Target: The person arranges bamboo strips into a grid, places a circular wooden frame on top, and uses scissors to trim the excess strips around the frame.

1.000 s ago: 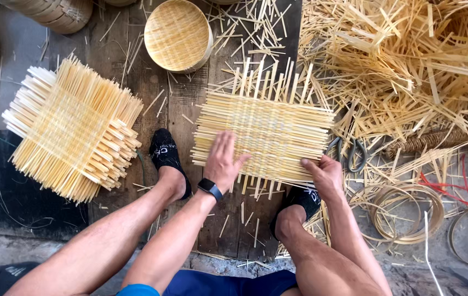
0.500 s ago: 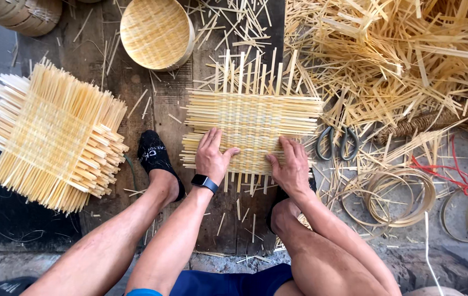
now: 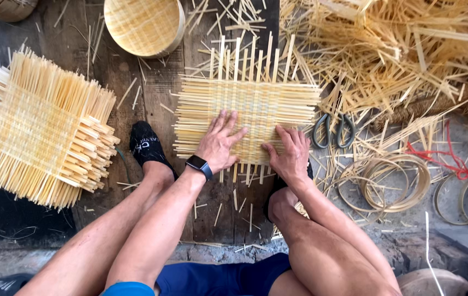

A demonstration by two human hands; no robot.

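A square mat woven of pale bamboo strips [image 3: 250, 104] lies flat on dark wooden boards in front of me. My left hand [image 3: 218, 143], with a black watch on the wrist, presses flat on the mat's near edge, fingers spread. My right hand [image 3: 290, 155] rests beside it on the near right part of the mat, fingers apart. Neither hand grips anything. Loose strip ends stick out on all sides of the mat.
A stack of finished woven mats [image 3: 39, 129] lies at left. A round bamboo basket [image 3: 143, 24] stands at the top. Scissors [image 3: 332, 130] lie right of the mat. A heap of loose strips [image 3: 398, 55] and bamboo hoops [image 3: 387, 183] fill the right side. My black-socked foot [image 3: 147, 145] rests by the mat.
Both hands have slid inward along the mat's near edge, now closer together. The view has shifted so the mat sits more centrally.
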